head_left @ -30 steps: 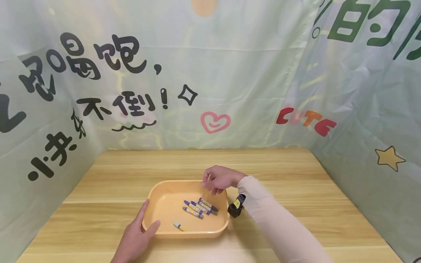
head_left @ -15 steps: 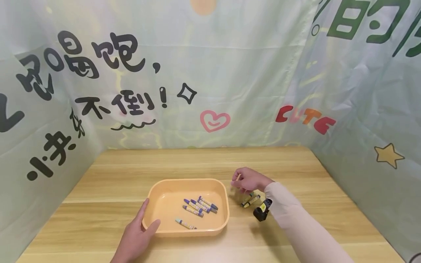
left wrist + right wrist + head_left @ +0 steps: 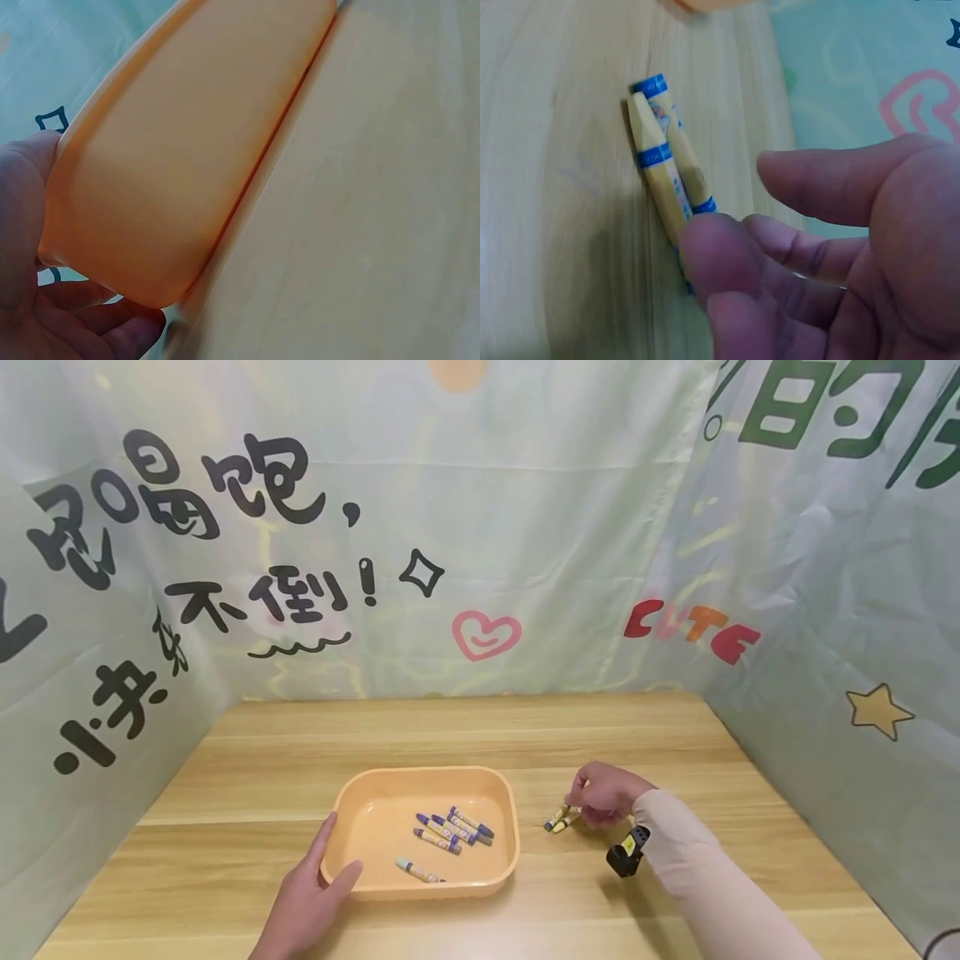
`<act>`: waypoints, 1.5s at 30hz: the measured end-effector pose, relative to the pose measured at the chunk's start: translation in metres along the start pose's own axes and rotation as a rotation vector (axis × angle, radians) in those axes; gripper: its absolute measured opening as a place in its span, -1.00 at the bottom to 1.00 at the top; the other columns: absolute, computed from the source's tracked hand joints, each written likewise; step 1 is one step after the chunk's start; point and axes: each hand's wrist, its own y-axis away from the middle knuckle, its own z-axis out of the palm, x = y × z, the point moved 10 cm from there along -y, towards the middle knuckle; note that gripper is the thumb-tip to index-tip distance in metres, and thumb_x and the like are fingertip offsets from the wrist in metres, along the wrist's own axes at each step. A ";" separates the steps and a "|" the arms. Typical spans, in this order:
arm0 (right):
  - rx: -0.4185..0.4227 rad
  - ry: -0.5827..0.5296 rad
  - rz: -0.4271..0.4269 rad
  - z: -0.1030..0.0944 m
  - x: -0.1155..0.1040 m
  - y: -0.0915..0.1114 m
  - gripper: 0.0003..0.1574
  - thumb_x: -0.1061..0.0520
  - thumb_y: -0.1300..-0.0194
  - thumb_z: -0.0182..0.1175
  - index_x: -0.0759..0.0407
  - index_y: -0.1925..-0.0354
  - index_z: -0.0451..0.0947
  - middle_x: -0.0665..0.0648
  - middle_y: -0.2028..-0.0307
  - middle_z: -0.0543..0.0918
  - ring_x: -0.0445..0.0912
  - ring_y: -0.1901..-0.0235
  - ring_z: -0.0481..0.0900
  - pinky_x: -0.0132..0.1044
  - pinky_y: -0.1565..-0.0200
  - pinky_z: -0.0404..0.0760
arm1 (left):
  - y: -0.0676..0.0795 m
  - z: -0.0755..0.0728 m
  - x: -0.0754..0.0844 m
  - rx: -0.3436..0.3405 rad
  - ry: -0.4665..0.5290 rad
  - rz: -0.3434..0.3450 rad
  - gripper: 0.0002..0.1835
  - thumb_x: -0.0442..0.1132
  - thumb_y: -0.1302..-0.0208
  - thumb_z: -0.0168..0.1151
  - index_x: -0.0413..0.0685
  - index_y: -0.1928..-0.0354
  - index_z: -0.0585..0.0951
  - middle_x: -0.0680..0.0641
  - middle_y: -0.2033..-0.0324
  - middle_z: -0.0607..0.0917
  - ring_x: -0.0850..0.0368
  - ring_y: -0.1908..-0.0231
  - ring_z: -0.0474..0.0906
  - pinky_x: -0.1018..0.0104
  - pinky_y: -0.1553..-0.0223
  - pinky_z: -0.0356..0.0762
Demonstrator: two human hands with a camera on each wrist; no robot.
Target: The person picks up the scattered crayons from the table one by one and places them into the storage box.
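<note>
My left hand (image 3: 309, 895) grips the left corner of an orange plastic tray (image 3: 420, 892), fingers along the outer wall and thumb over the rim. Several crayons (image 3: 437, 841) lie in the tray, most in a loose bunch right of centre. A pale-tipped crayon (image 3: 417, 870) sits apart near the front wall. To the right of the tray, my right hand (image 3: 606, 792) reaches down over two crayons on the table, a yellow-tipped crayon (image 3: 664, 180) and a crayon with blue bands (image 3: 681, 146). Its fingertips overlap their near ends; thumb and forefinger are apart.
The wooden table (image 3: 645, 735) meets a printed cloth backdrop (image 3: 390, 518) at the back and on both sides. A black wrist camera (image 3: 628, 852) hangs below the right sleeve (image 3: 712, 877).
My right hand has moved from over the tray's right end to the two crayons on the table. The pale-tipped crayon has come to rest in the tray. My left hand stays put.
</note>
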 end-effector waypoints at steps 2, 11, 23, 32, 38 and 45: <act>-0.011 0.027 0.016 0.002 0.005 0.001 -0.82 0.17 -0.36 0.17 0.23 0.36 0.44 0.12 0.63 0.53 -0.15 0.71 0.43 -0.42 0.66 0.40 | 0.000 0.000 0.000 -0.003 -0.005 -0.003 -0.12 0.08 -0.33 0.20 0.16 -0.54 -0.03 -0.06 0.40 0.61 0.20 0.60 0.37 0.35 0.53 0.40; 0.017 0.004 -0.010 0.002 0.011 -0.006 -0.81 0.20 -0.39 0.12 0.25 0.38 0.53 0.14 0.57 0.56 -0.13 0.65 0.49 -0.44 0.62 0.42 | -0.001 0.001 -0.001 -0.004 0.005 -0.008 -0.13 0.05 -0.33 0.21 0.17 -0.54 -0.03 -0.03 0.51 0.52 0.20 0.64 0.32 0.36 0.61 0.37; 0.098 -0.014 -0.070 -0.011 0.014 -0.013 -0.78 0.21 -0.30 0.22 0.24 0.48 0.48 0.05 0.70 0.43 -0.21 0.74 0.30 -0.46 0.67 0.31 | 0.001 0.000 0.000 0.009 0.022 0.006 -0.13 0.04 -0.32 0.23 0.16 -0.54 0.00 -0.14 0.19 0.65 0.18 0.59 0.37 0.34 0.56 0.39; 0.076 -0.043 -0.152 -0.019 0.008 -0.017 -0.85 0.37 -0.17 0.21 0.26 0.49 0.46 0.07 0.68 0.46 -0.19 0.73 0.26 -0.43 0.68 0.26 | 0.001 -0.001 -0.002 0.007 0.012 -0.024 -0.13 0.04 -0.32 0.24 0.22 -0.54 0.00 -0.05 0.52 0.53 0.23 0.67 0.30 0.38 0.63 0.35; 0.082 -0.073 -0.210 -0.027 -0.008 -0.017 -0.90 0.39 -0.14 0.11 0.26 0.45 0.42 0.06 0.69 0.42 -0.18 0.71 0.34 -0.38 0.64 0.39 | 0.000 -0.001 -0.002 -0.002 0.005 -0.027 -0.13 0.05 -0.32 0.23 0.21 -0.54 -0.02 0.03 0.64 0.38 0.24 0.70 0.25 0.39 0.66 0.32; 0.044 -0.094 -0.226 -0.024 -0.026 -0.017 -0.76 0.35 -0.20 0.19 0.32 0.23 0.31 0.13 0.60 0.49 -0.15 0.67 0.40 -0.26 0.53 0.56 | -0.001 0.000 -0.003 -0.002 0.025 -0.021 -0.12 0.06 -0.32 0.23 0.22 -0.54 -0.02 -0.19 0.16 0.65 0.19 0.60 0.37 0.35 0.60 0.40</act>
